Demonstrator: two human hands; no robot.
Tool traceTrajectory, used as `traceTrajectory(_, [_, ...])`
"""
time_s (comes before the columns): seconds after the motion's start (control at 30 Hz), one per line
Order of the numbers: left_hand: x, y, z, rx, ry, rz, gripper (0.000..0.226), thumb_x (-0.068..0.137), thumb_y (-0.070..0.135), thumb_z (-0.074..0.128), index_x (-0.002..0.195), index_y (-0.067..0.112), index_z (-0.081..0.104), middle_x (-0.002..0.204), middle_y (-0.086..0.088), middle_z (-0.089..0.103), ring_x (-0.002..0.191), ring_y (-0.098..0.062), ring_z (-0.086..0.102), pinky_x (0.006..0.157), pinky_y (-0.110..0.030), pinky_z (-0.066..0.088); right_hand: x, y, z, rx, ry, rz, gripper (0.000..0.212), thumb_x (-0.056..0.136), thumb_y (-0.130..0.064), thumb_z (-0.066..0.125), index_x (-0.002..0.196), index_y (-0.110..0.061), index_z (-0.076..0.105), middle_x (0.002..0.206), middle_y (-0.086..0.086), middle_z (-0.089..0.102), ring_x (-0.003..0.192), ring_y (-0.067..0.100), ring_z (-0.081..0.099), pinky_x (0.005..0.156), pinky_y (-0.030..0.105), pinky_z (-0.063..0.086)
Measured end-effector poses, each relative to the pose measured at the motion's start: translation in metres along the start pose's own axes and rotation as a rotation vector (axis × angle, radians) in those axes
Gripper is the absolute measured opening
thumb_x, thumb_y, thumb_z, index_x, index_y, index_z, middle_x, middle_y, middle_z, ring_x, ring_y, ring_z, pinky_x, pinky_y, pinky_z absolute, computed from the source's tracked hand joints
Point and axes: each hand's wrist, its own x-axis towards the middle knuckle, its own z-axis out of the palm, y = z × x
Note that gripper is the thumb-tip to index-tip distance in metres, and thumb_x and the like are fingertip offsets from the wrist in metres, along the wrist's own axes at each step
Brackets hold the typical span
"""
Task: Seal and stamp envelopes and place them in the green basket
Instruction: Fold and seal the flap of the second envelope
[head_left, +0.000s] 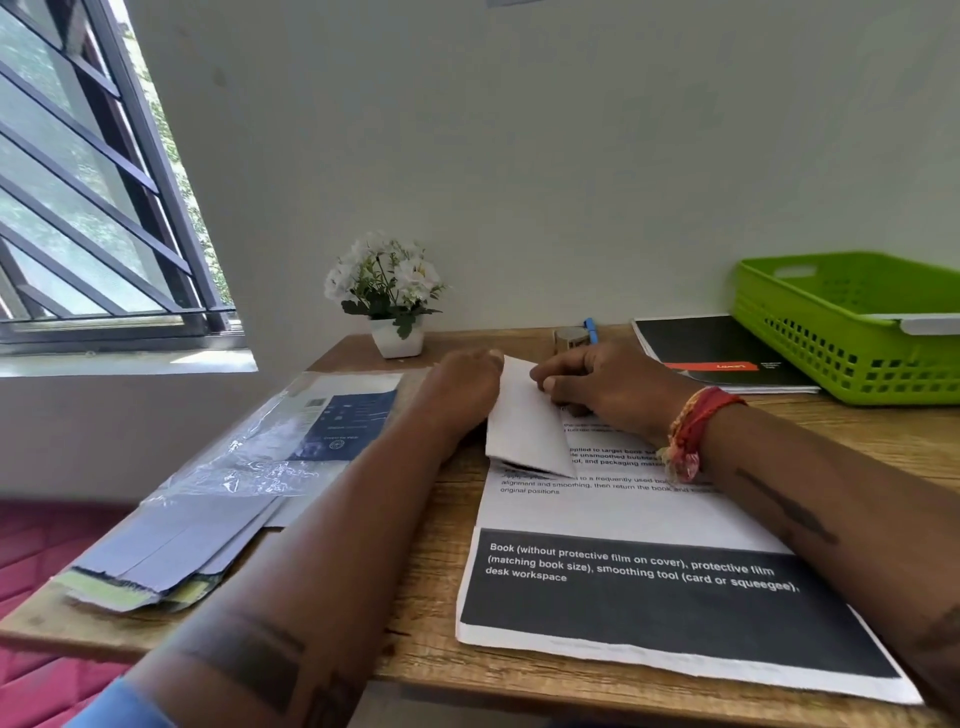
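I find both hands on one white paper envelope (524, 415), which stands tilted near the middle of the wooden desk (431, 545), its lower edge lifted just above a printed white sheet with a black band of text (649, 597). My left hand (460, 387) grips the envelope's left edge, fingers curled behind it so I cannot see them. My right hand (605, 387) pinches the upper right corner, fingers bent, knuckles toward the camera; a red and orange thread band (693, 431) circles that wrist. Just behind the right hand I note a small roll of tape (570, 338) and a blue pen (591, 330), both partly hidden. To the left lies a stack of pale envelopes (171, 551) under a crumpled clear plastic wrapper (270, 447), overhanging the desk's left edge. At the far right the green plastic slotted basket (841, 332) rests on a black booklet with an orange stripe (717, 353); something white shows at its right rim, too cropped to identify. A white pot of white artificial flowers (389, 296) stands against the wall beside a barred window (88, 208).
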Motion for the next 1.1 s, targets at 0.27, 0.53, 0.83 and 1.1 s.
traceTrajectory(0.27, [0.004,0.000,0.010,0.169,-0.018,0.068,0.065,0.099,0.028,0.059,0.157,0.032,0.030,0.158,-0.002,0.041,0.142,-0.024,0.041,0.108,-0.030,0.034,-0.007,-0.009,0.005,-0.482,-0.124,-0.148,0.029,0.091,-0.039,0.068,0.120,-0.035,0.070,0.102,-0.008,0.068,0.090,0.002,0.060,0.087,0.023,0.046])
traceTrajectory(0.53, [0.005,-0.005,0.029,0.364,-0.125,0.132,0.060,0.098,0.029,0.042,0.156,0.036,0.030,0.156,-0.015,0.039,0.143,-0.038,0.032,0.115,-0.049,0.028,-0.002,-0.003,0.001,-0.447,0.001,-0.129,0.010,0.088,-0.028,0.073,0.097,-0.024,0.076,0.093,-0.012,0.072,0.085,0.003,0.064,0.078,0.019,0.046])
traceTrajectory(0.83, [0.011,-0.005,0.030,0.454,-0.172,0.141,0.061,0.095,0.027,0.040,0.154,0.042,0.034,0.168,-0.012,0.007,0.150,-0.036,0.022,0.122,-0.051,0.020,0.007,0.002,-0.001,-0.453,0.120,0.030,0.026,0.084,-0.038,0.077,0.074,-0.018,0.062,0.075,-0.006,0.062,0.073,0.012,0.056,0.062,0.026,0.037])
traceTrajectory(1.1, [0.014,-0.007,0.031,0.493,-0.164,0.178,0.063,0.093,0.025,0.038,0.155,0.035,0.034,0.164,-0.010,0.028,0.148,-0.032,0.032,0.121,-0.047,0.026,-0.001,-0.010,-0.012,-0.484,-0.043,0.046,0.030,0.080,-0.045,0.079,0.086,-0.025,0.059,0.093,-0.006,0.064,0.082,0.009,0.057,0.064,0.020,0.041])
